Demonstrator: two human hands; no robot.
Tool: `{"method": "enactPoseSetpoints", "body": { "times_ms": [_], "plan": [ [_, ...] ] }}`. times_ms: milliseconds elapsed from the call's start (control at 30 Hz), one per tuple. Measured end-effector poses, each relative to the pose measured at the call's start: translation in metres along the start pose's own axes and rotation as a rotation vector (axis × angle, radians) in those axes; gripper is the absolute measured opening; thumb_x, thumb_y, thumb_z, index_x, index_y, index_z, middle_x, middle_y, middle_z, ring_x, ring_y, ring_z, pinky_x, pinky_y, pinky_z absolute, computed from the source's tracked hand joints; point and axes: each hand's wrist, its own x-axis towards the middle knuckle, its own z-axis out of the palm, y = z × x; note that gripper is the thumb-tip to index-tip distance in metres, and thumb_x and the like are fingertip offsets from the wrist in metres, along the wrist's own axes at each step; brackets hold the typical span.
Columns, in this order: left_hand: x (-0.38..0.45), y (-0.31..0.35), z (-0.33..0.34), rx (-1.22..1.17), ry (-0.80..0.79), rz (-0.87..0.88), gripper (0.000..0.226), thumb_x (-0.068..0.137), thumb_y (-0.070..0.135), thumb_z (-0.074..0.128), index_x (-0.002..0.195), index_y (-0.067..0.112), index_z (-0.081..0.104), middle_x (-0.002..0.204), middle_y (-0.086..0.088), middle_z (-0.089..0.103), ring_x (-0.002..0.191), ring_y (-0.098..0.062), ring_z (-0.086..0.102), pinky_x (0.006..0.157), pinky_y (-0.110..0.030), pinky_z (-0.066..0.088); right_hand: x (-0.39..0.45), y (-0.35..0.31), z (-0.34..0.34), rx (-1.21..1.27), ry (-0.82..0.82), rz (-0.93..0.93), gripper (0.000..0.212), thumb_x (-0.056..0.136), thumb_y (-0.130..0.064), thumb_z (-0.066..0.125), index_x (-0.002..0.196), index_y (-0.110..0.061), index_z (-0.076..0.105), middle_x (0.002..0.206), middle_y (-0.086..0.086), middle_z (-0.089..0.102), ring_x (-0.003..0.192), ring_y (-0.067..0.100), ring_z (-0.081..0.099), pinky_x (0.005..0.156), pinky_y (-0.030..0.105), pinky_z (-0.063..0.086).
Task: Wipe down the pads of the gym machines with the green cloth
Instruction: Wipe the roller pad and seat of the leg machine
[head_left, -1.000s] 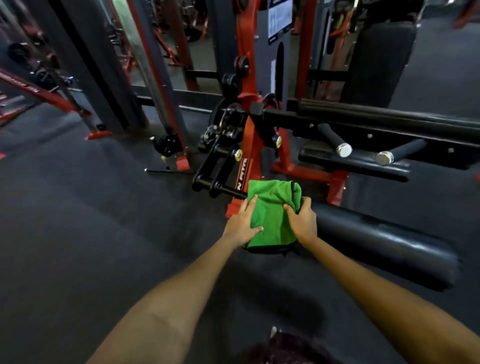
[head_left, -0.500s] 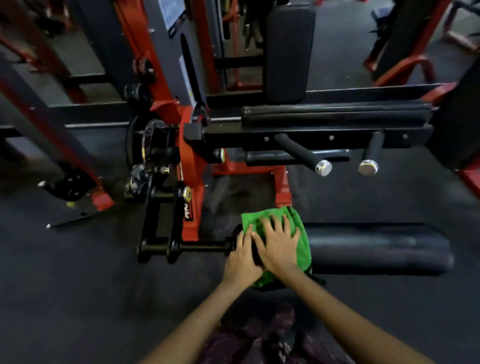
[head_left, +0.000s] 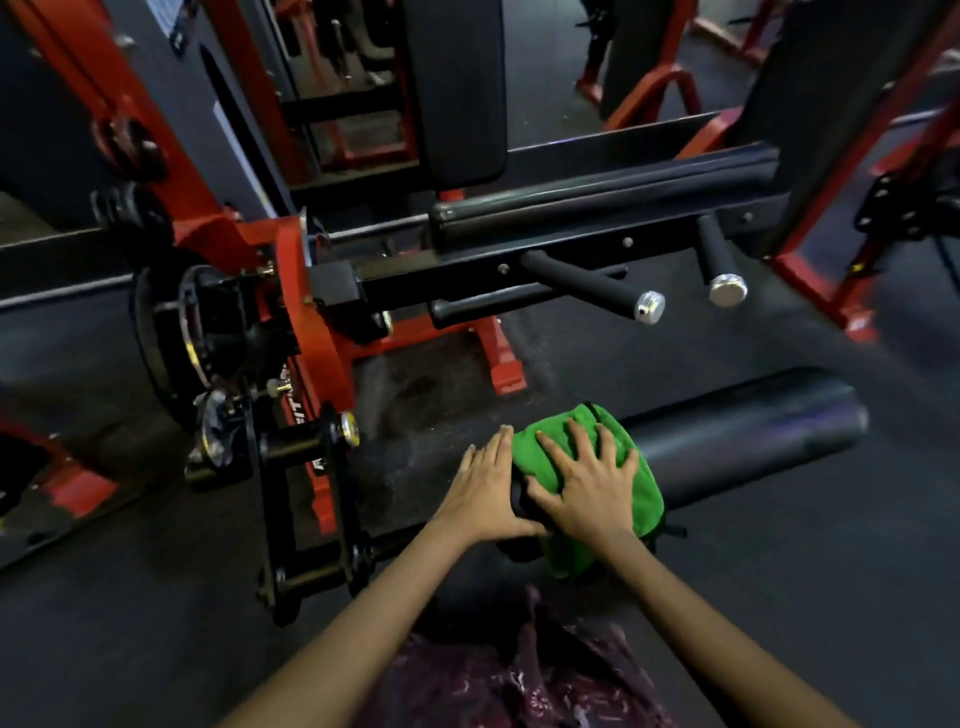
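Now right hand (head_left: 587, 491) fingers spread on green cloth (head_left: 644, 480) at roller pad (head_left: 743, 441) end, left hand (head_left: 485, 491) fingers together beside.

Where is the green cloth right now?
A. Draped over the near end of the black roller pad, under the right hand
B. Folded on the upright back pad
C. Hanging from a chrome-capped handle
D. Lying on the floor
A: the cloth wraps the roller pad, with the right hand spread flat on it.
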Motion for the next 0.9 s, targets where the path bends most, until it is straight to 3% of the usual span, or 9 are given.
{"method": "enactPoseSetpoints", "body": {
  "times_ms": [167,267,367,467,500,567,667,733,900],
  "plan": [
    [0.008,0.001,0.009,-0.074,-0.112,-0.024,0.142,0.060,0.069,0.074,0.149,0.006,-0.017,0.159,-0.007,-0.015,0.147,-0.019,-0.007,0.119,-0.036,-0.003,0.017,0.043,-0.021,0.062,-0.019,0.349,0.064,0.083,-0.070,0.043,0.140,-0.041,0.040,0.158,0.002,0.018,0.143,0.037,0.005,0.106,0.065,0.015],
    [0.009,-0.005,0.007,-0.214,-0.176,-0.039,0.142,0.061,0.058,0.081,0.149,0.008,-0.018,0.158,-0.003,-0.018,0.146,-0.018,-0.011,0.118,-0.031,0.001,0.016,0.029,-0.021,0.040,-0.047,0.350,0.064,0.086,-0.071,0.036,0.143,-0.042,0.036,0.159,0.003,0.015,0.143,0.039,0.004,0.107,0.065,0.015],
    [0.012,-0.010,0.004,-0.309,-0.178,-0.091,0.132,0.062,0.039,0.087,0.151,0.005,-0.004,0.159,-0.005,-0.001,0.147,-0.020,-0.001,0.116,-0.024,0.005,-0.001,-0.018,-0.009,0.002,-0.069,0.199,0.059,0.086,-0.068,0.031,0.136,-0.041,0.048,0.150,0.006,0.037,0.138,0.042,0.024,0.100,0.068,0.025],
    [0.014,-0.010,0.006,-0.360,-0.127,-0.184,0.108,0.059,0.035,0.079,0.147,0.014,0.021,0.149,-0.007,0.030,0.141,-0.023,0.027,0.116,-0.024,0.021,-0.014,-0.038,-0.006,0.001,-0.122,0.092,0.053,0.078,-0.060,0.036,0.114,-0.037,0.067,0.121,0.008,0.064,0.114,0.042,0.054,0.079,0.065,0.044],
    [0.014,-0.010,0.005,-0.336,-0.127,-0.192,0.111,0.054,0.040,0.081,0.146,0.014,0.024,0.147,-0.006,0.033,0.139,-0.022,0.030,0.115,-0.028,0.025,-0.013,-0.032,-0.007,0.000,-0.125,0.067,0.051,0.078,-0.058,0.037,0.112,-0.038,0.068,0.117,0.007,0.065,0.110,0.041,0.056,0.075,0.064,0.046],
    [0.013,-0.008,-0.001,-0.280,-0.186,-0.171,0.128,0.052,0.048,0.088,0.149,0.009,0.014,0.153,-0.005,0.022,0.143,-0.022,0.020,0.117,-0.031,0.021,-0.002,-0.006,-0.011,-0.020,-0.084,0.029,0.047,0.078,-0.055,0.041,0.111,-0.038,0.069,0.118,0.006,0.065,0.110,0.041,0.056,0.077,0.064,0.046],
    [0.012,-0.007,-0.002,-0.237,-0.288,-0.197,0.137,0.058,0.052,0.086,0.152,0.009,-0.004,0.160,-0.005,-0.004,0.147,-0.022,0.001,0.118,-0.032,0.009,0.017,0.057,-0.015,-0.005,-0.053,0.185,0.045,0.090,-0.055,0.045,0.132,-0.042,0.051,0.147,0.003,0.041,0.137,0.040,0.026,0.099,0.067,0.027],
    [0.013,-0.004,-0.006,-0.195,-0.297,-0.209,0.138,0.056,0.056,0.085,0.152,0.010,-0.003,0.160,-0.007,-0.001,0.147,-0.024,0.004,0.119,-0.036,0.012,0.027,0.089,-0.024,0.028,-0.066,0.308,0.053,0.090,-0.062,0.042,0.140,-0.045,0.039,0.156,0.000,0.023,0.143,0.040,0.005,0.104,0.070,0.014],
    [0.017,-0.002,-0.009,-0.073,-0.256,-0.201,0.137,0.047,0.064,0.084,0.150,0.010,0.012,0.154,-0.007,0.023,0.141,-0.026,0.025,0.116,-0.037,0.024,0.022,0.072,-0.030,0.017,-0.058,0.361,0.057,0.091,-0.061,0.040,0.144,-0.040,0.035,0.157,0.003,0.019,0.139,0.042,0.013,0.105,0.061,0.022]
  ]
}}
